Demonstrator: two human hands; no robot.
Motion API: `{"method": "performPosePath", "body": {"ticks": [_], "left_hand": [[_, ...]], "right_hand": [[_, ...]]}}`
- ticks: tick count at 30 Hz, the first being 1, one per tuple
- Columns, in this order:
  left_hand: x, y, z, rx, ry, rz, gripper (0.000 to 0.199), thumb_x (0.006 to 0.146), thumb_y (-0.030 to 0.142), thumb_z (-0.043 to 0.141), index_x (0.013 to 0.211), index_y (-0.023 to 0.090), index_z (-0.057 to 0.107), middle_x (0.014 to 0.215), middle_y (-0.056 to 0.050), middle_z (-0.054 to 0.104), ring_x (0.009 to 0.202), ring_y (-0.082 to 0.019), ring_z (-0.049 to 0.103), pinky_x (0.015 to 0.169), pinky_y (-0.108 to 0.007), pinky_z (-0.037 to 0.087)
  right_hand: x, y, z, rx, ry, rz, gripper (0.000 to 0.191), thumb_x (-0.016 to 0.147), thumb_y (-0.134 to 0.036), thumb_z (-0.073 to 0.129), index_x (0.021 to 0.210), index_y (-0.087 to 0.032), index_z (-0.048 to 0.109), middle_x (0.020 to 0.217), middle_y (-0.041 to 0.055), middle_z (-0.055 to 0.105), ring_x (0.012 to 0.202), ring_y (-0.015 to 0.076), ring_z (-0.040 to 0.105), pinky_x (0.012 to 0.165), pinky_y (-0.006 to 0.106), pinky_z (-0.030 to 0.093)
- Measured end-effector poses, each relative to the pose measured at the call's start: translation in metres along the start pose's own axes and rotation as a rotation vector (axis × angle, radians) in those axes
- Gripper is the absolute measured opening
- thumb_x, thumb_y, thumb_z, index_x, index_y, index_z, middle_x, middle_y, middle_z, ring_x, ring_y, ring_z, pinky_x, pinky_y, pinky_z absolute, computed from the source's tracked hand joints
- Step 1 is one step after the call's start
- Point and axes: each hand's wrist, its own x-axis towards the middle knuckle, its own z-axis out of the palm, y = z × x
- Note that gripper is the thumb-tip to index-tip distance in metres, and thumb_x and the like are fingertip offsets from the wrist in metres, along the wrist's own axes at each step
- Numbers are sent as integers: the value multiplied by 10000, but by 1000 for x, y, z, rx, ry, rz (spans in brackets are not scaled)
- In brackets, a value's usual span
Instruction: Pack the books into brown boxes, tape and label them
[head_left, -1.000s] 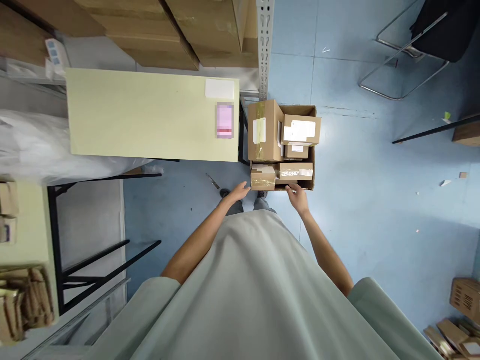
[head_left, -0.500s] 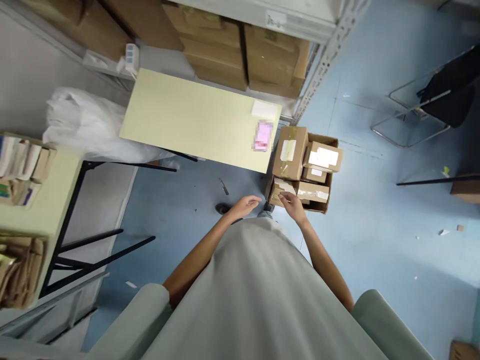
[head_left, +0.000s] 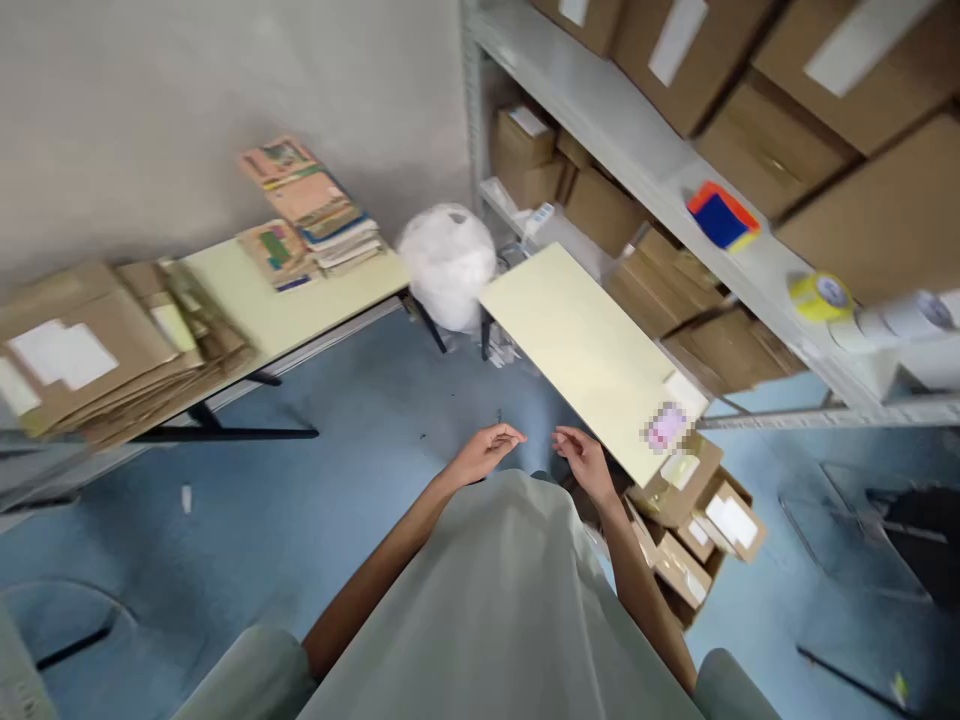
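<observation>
My left hand [head_left: 487,452] hovers in front of my body above the blue floor, its fingers loosely extended and nothing in them. A short gap away is my right hand [head_left: 585,462], fingers slightly bent and apart, also holding nothing. Nearest to the right hand is the edge of a narrow pale-yellow table [head_left: 577,335]. A blurred-out pink item [head_left: 664,427] and a white paper [head_left: 685,392] lie at the table's near end. Beside that end, an open carton [head_left: 712,590] on the floor holds several small brown boxes.
Another yellow table [head_left: 307,310] at left bears stacked books [head_left: 322,205] and folded cardboard [head_left: 90,350]. A white plastic bag [head_left: 448,265] stands between the tables. Metal shelving [head_left: 645,130] at right holds cartons and tape rolls [head_left: 821,296]. A black chair [head_left: 919,530] is far right.
My view has swung left, so the left table, wall and upper shelf show more. Both hands stay in front of me, empty; the open carton now appears lower and farther right.
</observation>
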Motion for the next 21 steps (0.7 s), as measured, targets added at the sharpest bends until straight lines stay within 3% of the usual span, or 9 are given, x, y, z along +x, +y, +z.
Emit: {"method": "performPosePath", "body": {"ticks": [4, 9, 14, 21], "left_hand": [[-21, 3, -70, -56, 240, 51, 500, 1000, 694, 678, 1112, 225, 810, 1239, -115, 843, 1200, -319, 774, 1117, -465, 586], [-33, 0, -133, -172, 460, 86, 486, 1001, 688, 686, 1088, 230, 820, 1204, -109, 842, 1206, -302, 762, 1127, -437, 570], [-25, 0, -198, -199, 624, 83, 495, 979, 696, 717, 1065, 222, 829, 1125, -101, 841, 1121, -279, 761, 1075, -412, 582], [3, 19, -307, -167, 884, 10, 531, 934, 726, 756, 1052, 214, 830, 1117, -109, 839, 1081, -280, 756, 1017, -404, 595]], "right_hand": [[45, -47, 55, -7, -135, 1, 639, 902, -793, 729, 1198, -232, 805, 1188, 151, 870, 1001, 338, 856, 940, 508, 702], [104, -92, 112, -43, -286, -41, 602, 897, -776, 753, 1178, -249, 820, 1176, 147, 873, 986, 338, 857, 921, 510, 709], [183, -128, 172, -14, -403, -67, 672, 861, -830, 779, 1177, -239, 821, 1178, 157, 870, 970, 333, 857, 899, 493, 710], [301, -196, 255, 25, -577, -72, 712, 827, -856, 797, 1163, -228, 807, 1153, 154, 873, 963, 310, 856, 887, 469, 704]]}}
